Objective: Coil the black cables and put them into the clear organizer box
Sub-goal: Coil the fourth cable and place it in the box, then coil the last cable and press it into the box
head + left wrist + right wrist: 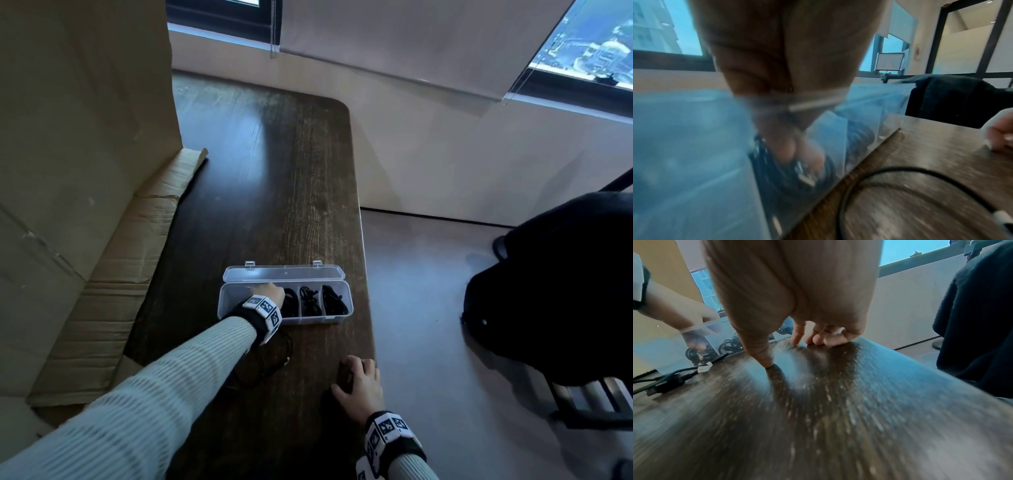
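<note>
The clear organizer box [308, 320] lies open on the dark wooden table [267, 178], lid [284, 274] folded back. My left hand [274, 294] reaches down into its second compartment from the left. The fingertips [787, 151] hold a coiled black cable [777, 178] against the bottom. Two more coiled cables [310, 303] [334, 301] fill the compartments to the right; the leftmost compartment looks bare. A loose black cable [274, 363] [900, 168] lies on the table under my left wrist. My right hand [359, 377] rests on its fingertips [797, 342] by the table's right edge and holds nothing.
A big cardboard box [85, 171] with a flap on the table stands along the left side. A chair draped in a black coat [548, 291] is on the right, across a strip of floor. The table's right edge runs just past my right hand.
</note>
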The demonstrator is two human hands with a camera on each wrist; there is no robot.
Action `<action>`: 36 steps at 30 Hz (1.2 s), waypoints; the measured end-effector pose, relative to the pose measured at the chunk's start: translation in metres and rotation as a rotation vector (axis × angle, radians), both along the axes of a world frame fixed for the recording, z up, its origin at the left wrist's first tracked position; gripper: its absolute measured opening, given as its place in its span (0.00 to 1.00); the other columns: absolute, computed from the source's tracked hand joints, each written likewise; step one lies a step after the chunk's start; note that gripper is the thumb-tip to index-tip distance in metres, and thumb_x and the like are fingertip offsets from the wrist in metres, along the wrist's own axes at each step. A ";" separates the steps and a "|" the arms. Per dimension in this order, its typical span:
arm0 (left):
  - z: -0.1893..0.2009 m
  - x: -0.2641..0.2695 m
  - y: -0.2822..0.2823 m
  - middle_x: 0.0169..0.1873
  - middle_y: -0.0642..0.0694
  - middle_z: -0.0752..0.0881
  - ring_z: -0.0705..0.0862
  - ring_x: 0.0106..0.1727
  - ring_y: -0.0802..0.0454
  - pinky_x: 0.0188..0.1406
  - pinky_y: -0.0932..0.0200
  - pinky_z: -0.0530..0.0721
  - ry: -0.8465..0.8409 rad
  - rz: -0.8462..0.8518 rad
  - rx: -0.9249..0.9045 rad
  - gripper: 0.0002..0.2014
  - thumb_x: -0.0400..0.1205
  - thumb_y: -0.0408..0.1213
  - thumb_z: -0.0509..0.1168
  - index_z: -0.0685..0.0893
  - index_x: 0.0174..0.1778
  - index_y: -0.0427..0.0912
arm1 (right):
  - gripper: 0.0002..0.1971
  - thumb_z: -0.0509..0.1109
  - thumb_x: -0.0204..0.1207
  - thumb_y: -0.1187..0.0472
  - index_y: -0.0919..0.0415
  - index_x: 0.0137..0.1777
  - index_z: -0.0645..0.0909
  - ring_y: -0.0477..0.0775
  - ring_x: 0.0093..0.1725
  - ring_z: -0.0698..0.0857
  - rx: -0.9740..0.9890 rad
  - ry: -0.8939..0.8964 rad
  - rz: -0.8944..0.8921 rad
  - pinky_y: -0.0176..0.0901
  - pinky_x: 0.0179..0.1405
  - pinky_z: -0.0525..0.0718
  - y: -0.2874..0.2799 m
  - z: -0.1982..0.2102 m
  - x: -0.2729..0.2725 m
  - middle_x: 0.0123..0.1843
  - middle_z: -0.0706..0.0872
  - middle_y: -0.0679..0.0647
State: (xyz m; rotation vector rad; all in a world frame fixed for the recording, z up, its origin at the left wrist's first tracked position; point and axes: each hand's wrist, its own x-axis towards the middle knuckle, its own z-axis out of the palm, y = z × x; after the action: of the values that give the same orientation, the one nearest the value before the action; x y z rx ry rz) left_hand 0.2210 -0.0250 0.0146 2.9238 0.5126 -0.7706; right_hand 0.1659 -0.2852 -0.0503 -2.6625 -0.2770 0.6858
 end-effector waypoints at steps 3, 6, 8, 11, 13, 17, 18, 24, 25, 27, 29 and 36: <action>0.004 -0.009 0.009 0.49 0.41 0.88 0.88 0.49 0.43 0.49 0.52 0.86 0.017 -0.029 -0.049 0.12 0.80 0.27 0.63 0.84 0.57 0.35 | 0.29 0.71 0.71 0.45 0.45 0.71 0.68 0.56 0.70 0.69 -0.027 -0.006 0.010 0.49 0.69 0.76 0.002 0.002 0.002 0.69 0.68 0.52; 0.014 -0.020 0.018 0.53 0.41 0.87 0.86 0.54 0.43 0.48 0.55 0.82 -0.087 0.131 -0.191 0.11 0.82 0.28 0.60 0.83 0.58 0.35 | 0.29 0.72 0.72 0.47 0.47 0.71 0.67 0.57 0.71 0.68 -0.051 0.019 0.034 0.50 0.69 0.76 0.002 0.006 0.005 0.70 0.67 0.54; 0.017 -0.034 0.027 0.55 0.43 0.87 0.86 0.55 0.47 0.48 0.57 0.83 -0.230 0.250 -0.333 0.12 0.84 0.31 0.60 0.84 0.60 0.37 | 0.28 0.72 0.73 0.49 0.49 0.71 0.68 0.59 0.71 0.68 -0.060 0.049 0.052 0.52 0.70 0.76 0.002 0.008 0.008 0.70 0.67 0.55; 0.011 -0.078 0.039 0.56 0.46 0.89 0.87 0.55 0.53 0.58 0.59 0.84 -0.515 0.396 -0.570 0.14 0.84 0.32 0.61 0.83 0.65 0.40 | 0.24 0.70 0.75 0.50 0.52 0.69 0.70 0.61 0.70 0.70 -0.086 0.080 0.092 0.52 0.69 0.76 0.008 0.013 0.013 0.69 0.69 0.57; 0.003 -0.113 0.044 0.55 0.47 0.89 0.86 0.54 0.56 0.57 0.66 0.80 -0.612 0.398 -0.587 0.16 0.83 0.30 0.63 0.82 0.66 0.41 | 0.22 0.69 0.77 0.51 0.56 0.68 0.72 0.62 0.69 0.75 -0.075 0.103 0.152 0.50 0.67 0.77 0.019 0.018 0.016 0.67 0.73 0.59; -0.017 -0.166 0.040 0.52 0.48 0.88 0.86 0.52 0.58 0.54 0.72 0.79 -0.721 0.349 -0.596 0.18 0.80 0.22 0.62 0.83 0.63 0.40 | 0.20 0.67 0.79 0.55 0.58 0.70 0.74 0.61 0.66 0.79 0.040 0.045 0.340 0.48 0.64 0.79 0.059 0.028 0.016 0.65 0.75 0.59; -0.022 -0.176 0.038 0.51 0.49 0.87 0.86 0.51 0.59 0.53 0.75 0.78 -0.743 0.336 -0.592 0.18 0.79 0.20 0.62 0.84 0.62 0.40 | 0.20 0.66 0.79 0.56 0.55 0.71 0.73 0.60 0.67 0.78 0.061 -0.010 0.404 0.50 0.64 0.80 0.071 0.030 0.014 0.67 0.74 0.57; -0.040 -0.195 0.028 0.51 0.53 0.85 0.85 0.52 0.59 0.51 0.75 0.79 -0.674 0.273 -0.561 0.18 0.77 0.23 0.65 0.85 0.60 0.43 | 0.29 0.64 0.81 0.50 0.37 0.80 0.62 0.60 0.83 0.53 -0.168 -0.051 0.852 0.69 0.75 0.65 0.104 0.025 -0.002 0.87 0.51 0.48; -0.040 -0.195 0.026 0.52 0.52 0.85 0.84 0.52 0.59 0.51 0.71 0.80 -0.639 0.287 -0.540 0.19 0.77 0.24 0.65 0.84 0.62 0.43 | 0.27 0.65 0.80 0.49 0.37 0.79 0.65 0.60 0.84 0.51 -0.158 -0.051 0.842 0.69 0.76 0.64 0.102 0.022 -0.003 0.87 0.51 0.47; -0.040 -0.195 0.024 0.55 0.51 0.84 0.83 0.52 0.59 0.53 0.64 0.82 -0.580 0.299 -0.508 0.19 0.77 0.26 0.66 0.83 0.64 0.44 | 0.20 0.68 0.79 0.52 0.39 0.72 0.77 0.58 0.84 0.53 -0.065 -0.030 0.795 0.63 0.77 0.64 0.095 0.016 -0.002 0.86 0.56 0.46; -0.040 -0.196 0.024 0.56 0.49 0.84 0.83 0.52 0.58 0.55 0.61 0.83 -0.551 0.304 -0.503 0.20 0.77 0.27 0.67 0.82 0.65 0.44 | 0.14 0.72 0.76 0.56 0.46 0.61 0.87 0.56 0.83 0.58 0.038 0.013 0.760 0.57 0.79 0.65 0.084 0.013 0.003 0.82 0.66 0.45; -0.028 -0.198 0.019 0.61 0.53 0.81 0.79 0.62 0.57 0.56 0.66 0.75 -0.348 0.282 -0.491 0.17 0.80 0.47 0.67 0.82 0.65 0.50 | 0.10 0.73 0.78 0.59 0.54 0.58 0.88 0.39 0.57 0.86 0.415 0.026 0.271 0.39 0.67 0.80 0.028 0.039 0.006 0.52 0.91 0.47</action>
State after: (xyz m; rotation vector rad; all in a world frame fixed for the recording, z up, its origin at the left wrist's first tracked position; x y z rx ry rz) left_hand 0.0226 -0.0060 -0.0138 2.3858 0.5828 -0.2873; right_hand 0.1723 -0.2568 -0.0114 -2.2395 -0.7011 0.6579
